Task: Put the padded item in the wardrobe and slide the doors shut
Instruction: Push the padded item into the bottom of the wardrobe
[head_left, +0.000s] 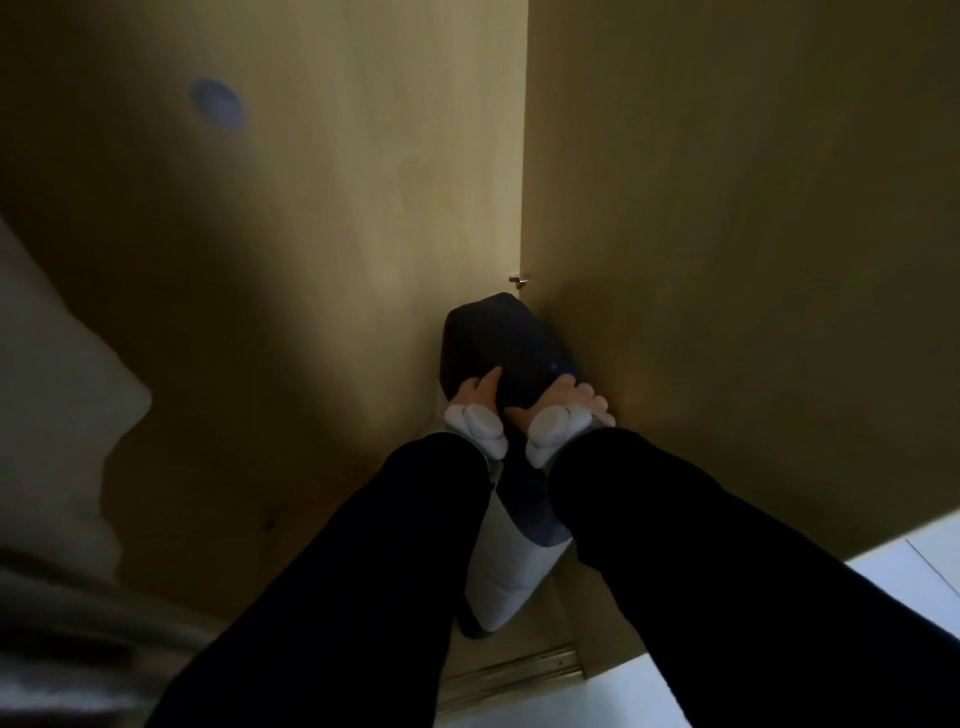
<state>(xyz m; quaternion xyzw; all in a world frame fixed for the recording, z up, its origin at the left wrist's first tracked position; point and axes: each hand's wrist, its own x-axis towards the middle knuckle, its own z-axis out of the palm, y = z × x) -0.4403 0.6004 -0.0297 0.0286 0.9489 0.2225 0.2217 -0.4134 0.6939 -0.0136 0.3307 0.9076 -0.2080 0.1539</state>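
Head view: both hands, left hand (475, 397) and right hand (566, 400), grip the dark padded item (498, 343), seemingly inside the wardrobe (727, 260); doors remain unshut.

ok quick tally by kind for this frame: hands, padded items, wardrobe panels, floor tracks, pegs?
Hands: 2, left hand and right hand, both on the padded item
Padded item: 1, dark blue
Wardrobe panels: 2, back panel and side panel
Floor track: 1
Metal peg: 1
Total: 7
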